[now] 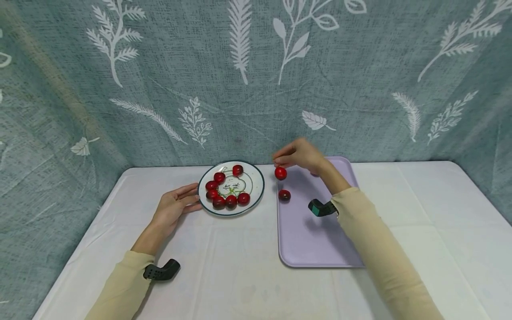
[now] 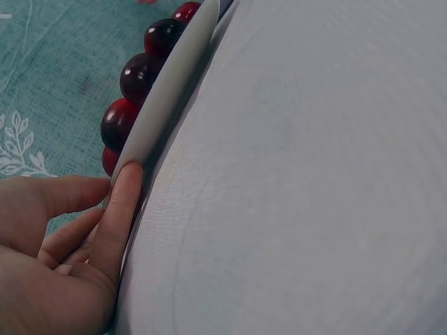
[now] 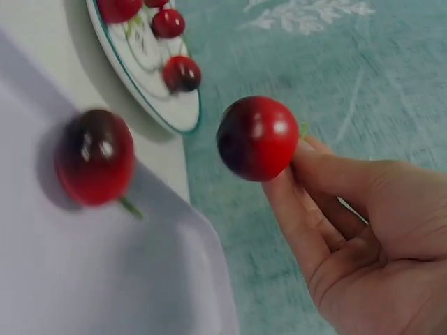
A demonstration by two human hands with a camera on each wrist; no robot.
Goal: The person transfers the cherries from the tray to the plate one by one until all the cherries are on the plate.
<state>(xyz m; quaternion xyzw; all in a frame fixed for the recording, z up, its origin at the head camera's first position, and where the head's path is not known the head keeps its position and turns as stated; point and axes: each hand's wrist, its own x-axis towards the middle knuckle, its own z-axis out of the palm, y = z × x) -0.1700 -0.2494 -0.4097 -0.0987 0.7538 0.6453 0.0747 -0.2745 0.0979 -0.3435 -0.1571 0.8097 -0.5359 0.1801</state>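
Observation:
My right hand (image 1: 302, 154) pinches a red cherry (image 3: 257, 138) by its short green stem. The cherry hangs over the back left corner of the lilac tray (image 1: 316, 249), dark on one side. Below it in the head view, another cherry (image 1: 284, 195) lies inside the tray's left edge. One more cherry (image 1: 314, 174) is mostly hidden behind my right wrist. At the left, my left hand (image 1: 171, 209) holds the rim of a white plate (image 1: 256, 178) with fingertips and thumb. Several cherries (image 1: 231, 202) lie in a curved row along the plate's printed outline.
A white cloth (image 1: 240, 275) covers the table, and a green leaf-patterned curtain (image 1: 256, 111) hangs along its back edge. The plate stands left of the tray with a strip of cloth between them. A dark wrist device (image 1: 162, 270) sits on each sleeve.

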